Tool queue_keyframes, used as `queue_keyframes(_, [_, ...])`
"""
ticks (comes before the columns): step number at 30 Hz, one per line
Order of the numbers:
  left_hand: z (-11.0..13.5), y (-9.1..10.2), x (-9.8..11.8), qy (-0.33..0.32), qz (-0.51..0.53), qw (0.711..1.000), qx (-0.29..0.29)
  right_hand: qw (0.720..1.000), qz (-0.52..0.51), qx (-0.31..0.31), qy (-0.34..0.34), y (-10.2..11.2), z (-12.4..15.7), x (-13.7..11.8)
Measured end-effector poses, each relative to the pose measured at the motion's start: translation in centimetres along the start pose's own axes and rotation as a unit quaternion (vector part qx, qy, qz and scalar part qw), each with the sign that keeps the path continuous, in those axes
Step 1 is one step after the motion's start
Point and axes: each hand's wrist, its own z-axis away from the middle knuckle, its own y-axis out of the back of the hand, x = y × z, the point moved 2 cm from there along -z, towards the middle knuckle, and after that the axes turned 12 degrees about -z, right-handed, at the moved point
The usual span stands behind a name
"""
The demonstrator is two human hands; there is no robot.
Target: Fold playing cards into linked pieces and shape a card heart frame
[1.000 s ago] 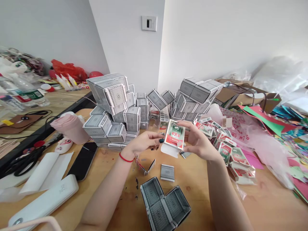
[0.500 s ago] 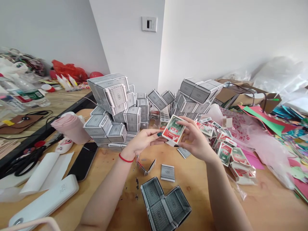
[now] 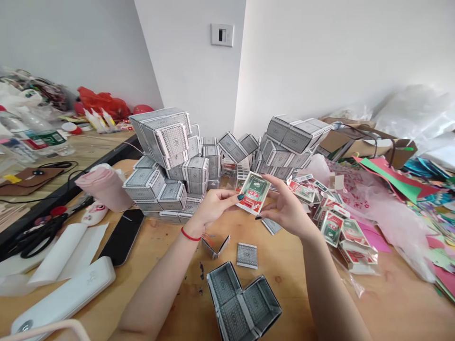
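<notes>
A small red-and-green card box (image 3: 252, 192) is held up over the wooden table (image 3: 170, 265) between both hands. My left hand (image 3: 213, 208) pinches its left edge with dark-nailed fingers; a red cord circles that wrist. My right hand (image 3: 286, 208) grips its right side and underside. Below the hands lie a small grey patterned piece (image 3: 247, 255), a folded grey piece (image 3: 215, 246) and an opened grey patterned box blank (image 3: 243, 305).
Grey patterned boxes are stacked at the back left (image 3: 167, 156) and back right (image 3: 287, 142). A heap of red-green card boxes (image 3: 337, 222) lies to the right. A black phone (image 3: 122, 237), scissors (image 3: 35, 234), a white case (image 3: 67, 298) and a pink roll (image 3: 104, 187) sit left. Coloured paper (image 3: 408, 189) fills the far right.
The card box has turned flatter and shifted slightly left and up; its white flap, open a second ago, no longer shows. Both hands stayed on it.
</notes>
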Motion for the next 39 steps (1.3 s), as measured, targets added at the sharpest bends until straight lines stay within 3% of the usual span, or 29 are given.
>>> queue_keyframes(6, [-0.3, 0.6, -0.2, -0.064, -0.069, 0.995, 0.021, 0.997, -0.079, 0.01, -0.009, 0.0, -0.5, 0.5])
queue_keyframes(16, [-0.5, 0.3, -0.3, -0.124, -0.162, 0.976, 0.076, 0.996, -0.087, -0.014, -0.03, 0.2, -0.7, 1.3])
queue_keyframes(25, [-0.7, -0.1, -0.7, -0.139, -0.082, 0.986, 0.051, 0.999, -0.031, 0.021, -0.006, -0.2, -0.9, 1.9])
queue_keyframes(39, [-1.1, 0.2, -1.9, -0.093, -0.166, 0.981, 0.034, 0.997, 0.071, 0.018, -0.011, -0.4, -1.0, 3.0])
